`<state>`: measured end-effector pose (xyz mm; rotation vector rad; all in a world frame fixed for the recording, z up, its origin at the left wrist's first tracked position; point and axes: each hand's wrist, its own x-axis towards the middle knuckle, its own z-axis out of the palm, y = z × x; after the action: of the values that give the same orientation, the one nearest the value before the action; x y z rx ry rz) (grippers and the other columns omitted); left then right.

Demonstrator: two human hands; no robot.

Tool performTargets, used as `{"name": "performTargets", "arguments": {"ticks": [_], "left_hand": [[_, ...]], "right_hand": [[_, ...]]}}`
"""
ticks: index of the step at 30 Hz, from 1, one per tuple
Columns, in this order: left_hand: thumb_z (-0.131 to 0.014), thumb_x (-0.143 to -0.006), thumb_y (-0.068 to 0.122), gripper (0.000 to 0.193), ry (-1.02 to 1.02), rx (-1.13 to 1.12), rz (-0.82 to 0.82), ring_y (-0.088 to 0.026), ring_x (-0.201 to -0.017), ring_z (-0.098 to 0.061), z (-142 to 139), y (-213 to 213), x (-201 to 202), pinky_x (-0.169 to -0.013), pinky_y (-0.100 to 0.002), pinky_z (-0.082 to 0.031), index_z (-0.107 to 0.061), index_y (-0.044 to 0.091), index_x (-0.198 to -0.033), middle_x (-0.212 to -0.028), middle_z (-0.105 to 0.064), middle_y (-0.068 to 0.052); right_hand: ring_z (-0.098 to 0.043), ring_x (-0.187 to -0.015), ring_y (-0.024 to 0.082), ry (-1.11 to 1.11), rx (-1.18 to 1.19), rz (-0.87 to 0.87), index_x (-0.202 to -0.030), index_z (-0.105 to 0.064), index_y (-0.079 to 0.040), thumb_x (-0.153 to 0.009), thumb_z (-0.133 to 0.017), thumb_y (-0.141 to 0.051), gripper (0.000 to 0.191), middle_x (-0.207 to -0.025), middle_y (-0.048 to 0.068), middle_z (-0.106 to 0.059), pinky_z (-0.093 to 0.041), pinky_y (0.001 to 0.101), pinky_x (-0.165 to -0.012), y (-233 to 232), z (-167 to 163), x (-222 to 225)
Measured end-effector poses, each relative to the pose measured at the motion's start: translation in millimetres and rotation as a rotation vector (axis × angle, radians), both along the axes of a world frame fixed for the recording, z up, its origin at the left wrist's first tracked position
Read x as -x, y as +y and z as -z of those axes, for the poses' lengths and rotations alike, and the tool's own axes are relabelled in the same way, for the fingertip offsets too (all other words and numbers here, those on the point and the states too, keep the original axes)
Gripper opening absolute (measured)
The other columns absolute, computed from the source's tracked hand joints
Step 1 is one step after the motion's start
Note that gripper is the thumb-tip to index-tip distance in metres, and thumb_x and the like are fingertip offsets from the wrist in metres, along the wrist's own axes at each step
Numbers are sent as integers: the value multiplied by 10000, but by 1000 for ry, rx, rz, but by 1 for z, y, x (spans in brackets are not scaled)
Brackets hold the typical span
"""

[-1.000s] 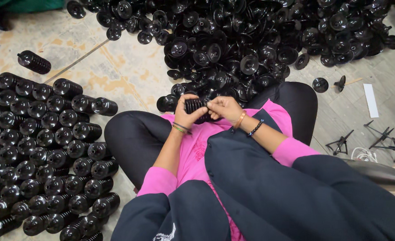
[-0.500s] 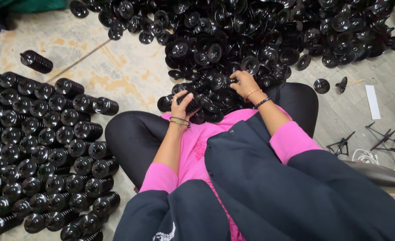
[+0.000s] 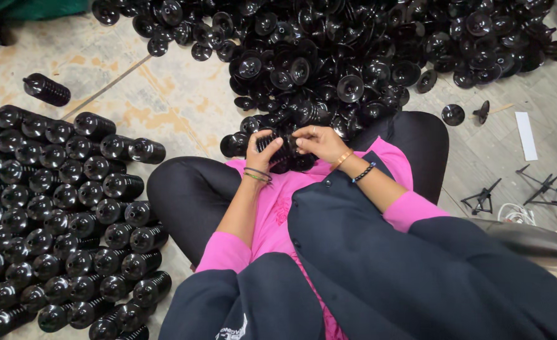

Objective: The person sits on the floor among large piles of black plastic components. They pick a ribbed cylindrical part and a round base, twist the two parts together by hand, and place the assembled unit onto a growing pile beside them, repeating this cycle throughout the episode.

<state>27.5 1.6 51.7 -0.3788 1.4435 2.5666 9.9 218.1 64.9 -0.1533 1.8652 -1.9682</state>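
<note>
Worn, stained tile floor, seemingly beige, under even light.

Loose pile of parts ahead; stacked ribbed cylinders left of lap.

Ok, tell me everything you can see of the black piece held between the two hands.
The black ribbed piece is glossy, plastic by its look, with close ridges running around a roughly cylindrical body. It lies about level above the lap of the person sitting on the floor, just in front of the big heap of black discs. The left hand wraps its fingers over one end; the right hand pinches the other end. Much of it is hidden by the fingers, so its ends cannot be made out.
</note>
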Motion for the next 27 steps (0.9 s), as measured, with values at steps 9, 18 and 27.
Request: {"name": "performTargets", "arguments": {"ticks": [9, 18, 27], "left_hand": [[-873, -828, 81, 454, 419, 326, 7, -133, -1020, -638, 4, 2, -9, -912, -278, -548, -596, 75, -1188, -1136, -657, -52], [-833, -859, 84, 415, 175, 38, -49, -170, -923, -640, 9, 3, 1, -800, -321, -572, -612, 73, -1210, -1109, -655, -79], [-772, -870, 191, 398, -165, -193, -184, -273, -948, -713, -2, -25, 21, -748, -528, -643, -591, 136, -1219, -1099, -670, -102]], "right_hand": [[-699, -793, 99, 21, -38, 8, -1190, -721, 34, -977, -694, -70, 238, -935, 62, -753, -589, 246, -749, 8, -1, -7], [-711, -777, 173, 301, -307, -18, -1037, -757, -11, -990, -711, -242, 241, -907, 66, -747, -589, 298, -700, 2, -35, 59], [-690, -1019, 357, 873, -1026, 208, -1136, -678, -79, -860, -744, -96, 284, -1078, 145, -726, -559, 458, -877, 19, -27, 108]]}}
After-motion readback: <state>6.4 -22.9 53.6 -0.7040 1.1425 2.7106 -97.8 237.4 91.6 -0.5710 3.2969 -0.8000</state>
